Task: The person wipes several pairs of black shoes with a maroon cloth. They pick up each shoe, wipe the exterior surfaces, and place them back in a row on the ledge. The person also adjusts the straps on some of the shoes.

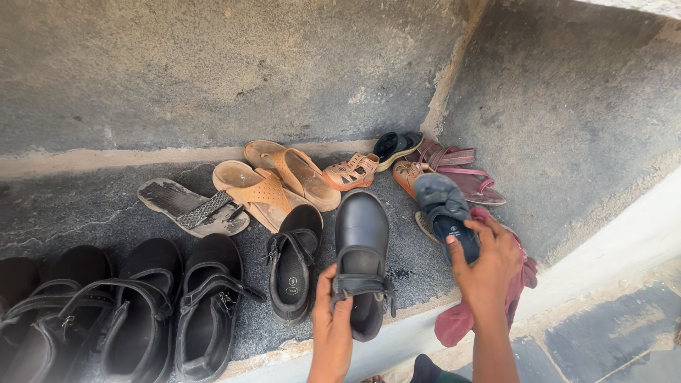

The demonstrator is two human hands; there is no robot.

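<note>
Gripping a black strap shoe (362, 255) in my left hand (332, 323), fingers pinching its heel; my right hand (489, 266) clasps a dark sandal (445, 213).

Rough grey concrete wall (213, 71); stone step (425, 276); daylight.

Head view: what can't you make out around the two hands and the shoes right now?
- Dark slipper: its heel end is covered by the right hand.
- Maroon cloth: partly hidden behind the right forearm.
- Black strap shoe: the left hand covers part of its heel side.
- Leftmost black shoes: cut off by the frame edge.
</note>
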